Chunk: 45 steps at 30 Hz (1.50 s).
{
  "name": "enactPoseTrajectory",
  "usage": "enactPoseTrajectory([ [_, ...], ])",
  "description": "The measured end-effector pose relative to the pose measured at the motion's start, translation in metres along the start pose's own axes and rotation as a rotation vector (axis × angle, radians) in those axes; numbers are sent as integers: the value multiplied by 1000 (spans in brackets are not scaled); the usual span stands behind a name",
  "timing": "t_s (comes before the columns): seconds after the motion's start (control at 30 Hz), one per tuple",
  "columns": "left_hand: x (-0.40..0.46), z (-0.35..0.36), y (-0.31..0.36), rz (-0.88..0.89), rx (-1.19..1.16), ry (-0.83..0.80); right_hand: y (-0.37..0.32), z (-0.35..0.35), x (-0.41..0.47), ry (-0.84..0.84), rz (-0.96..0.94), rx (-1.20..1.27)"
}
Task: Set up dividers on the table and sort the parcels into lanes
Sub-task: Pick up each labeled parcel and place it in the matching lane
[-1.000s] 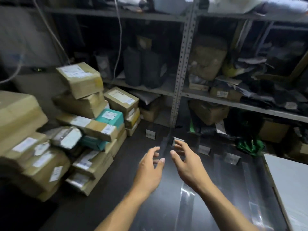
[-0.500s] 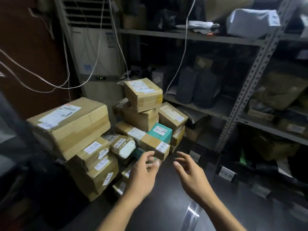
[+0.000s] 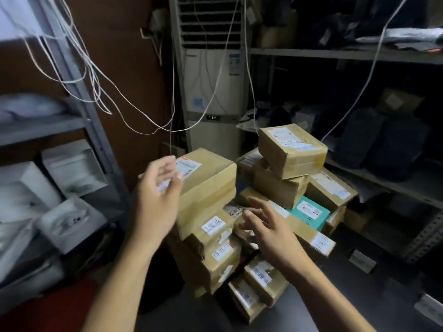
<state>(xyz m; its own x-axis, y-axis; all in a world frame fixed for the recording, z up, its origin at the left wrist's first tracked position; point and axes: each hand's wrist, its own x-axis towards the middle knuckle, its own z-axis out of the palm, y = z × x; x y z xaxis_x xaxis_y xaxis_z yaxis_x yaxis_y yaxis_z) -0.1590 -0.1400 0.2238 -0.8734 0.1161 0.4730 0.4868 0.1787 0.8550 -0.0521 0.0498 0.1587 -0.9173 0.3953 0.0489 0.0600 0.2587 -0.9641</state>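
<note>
Fingers spread and loose on both your hands, nothing held: left hand raised with fingertips just short of the big box, right hand lower, fingers apart, reaching over the pile. Can't tell if either touches cardboard yet, frame is blurry. Parcels sit right ahead of your fingertips, stacked loose on the dark table: top box up and right of your right fingers, teal box just right of them, small ones below your right palm. Small label stands sit further right on the table, probably lane markers; dividers not clearly visible. My read: sorting not begun, whole pile unsorted. Next, grab the big box with both hands; watch the lean, stack could slide
</note>
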Motion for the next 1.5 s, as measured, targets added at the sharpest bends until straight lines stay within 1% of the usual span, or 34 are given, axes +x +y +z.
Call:
enactPoseTrajectory([
  [0.03, 22, -14, -12, -4, 16, 38, -6, 15, 10, -8, 12, 28],
  [0.1, 59, -34, -42, -73, 82, 45, -14, 47, 27, 1, 34, 24],
  [0.17, 86, -44, -74, -190, 143, -13, -17, 76, 41, 50, 45, -21],
  [0.23, 104, -47, -103, -278, 152, -96, -16, 101, 51, 110, 64, -44],
  [0.3, 116, -46, -125, -349, 98, -188, -17, 122, 59, 157, 100, -29],
  [0.37, 123, -45, -143, -415, -8, -268, -17, 138, 65, 201, 133, 2],
  [0.5, 127, -43, -167, -460, -103, -361, -20, 157, 76, 241, 157, 95],
  [0.6, 123, -42, -172, -423, -120, -369, -23, 163, 79, 240, 178, 140],
  [0.67, 121, -42, -169, -387, -139, -348, -25, 164, 79, 250, 152, 148],
  [0.8, 118, -46, -155, -382, -176, -297, -31, 163, 76, 270, 74, 190],
  [1.0, 109, -51, -117, -261, -302, -282, -54, 142, 63, 281, -101, 259],
  [1.13, 99, -45, -84, -185, -336, -326, -64, 113, 46, 323, -127, 299],
  [1.27, 85, -30, -53, -142, -344, -375, -72, 79, 23, 331, -105, 310],
  [1.5, 39, -2, -5, -58, -373, -517, -76, 18, -46, 411, -114, 264],
])
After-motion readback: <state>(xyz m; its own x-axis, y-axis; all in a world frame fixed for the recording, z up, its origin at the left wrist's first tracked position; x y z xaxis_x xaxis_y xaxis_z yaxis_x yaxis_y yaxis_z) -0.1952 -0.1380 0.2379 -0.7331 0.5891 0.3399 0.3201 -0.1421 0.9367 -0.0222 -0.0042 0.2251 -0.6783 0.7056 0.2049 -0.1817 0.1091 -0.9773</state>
